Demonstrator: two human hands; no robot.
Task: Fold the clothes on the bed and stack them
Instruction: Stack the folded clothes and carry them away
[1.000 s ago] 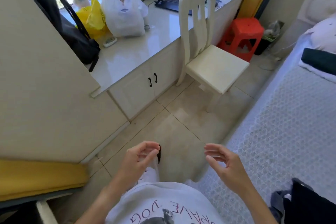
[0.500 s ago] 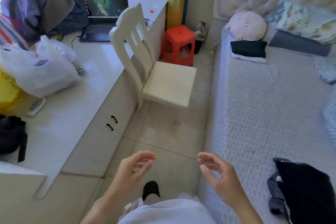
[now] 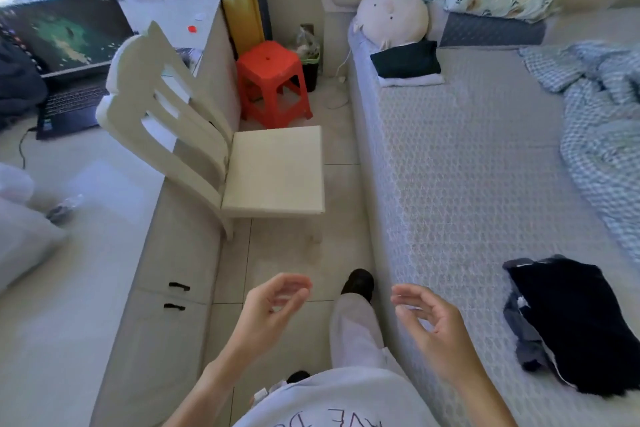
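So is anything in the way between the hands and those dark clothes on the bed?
Nothing visible is. The right hand is empty and open beside the bed's edge, and only bare bed cover lies between it and the dark clothes. The left hand, also empty, hangs over the floor, farther away.

1. One head-worn camera looked forward and down along the floor (image 3: 287, 263) between chair (image 3: 273, 170) and bed (image 3: 460, 184).
2. Wide-angle, close above both hands; edges seemingly warped.

A white chair (image 3: 270, 170) faces the aisle, 1 red stool (image 3: 272, 80) behind it; laptop (image 3: 65, 55) open, perhaps running.
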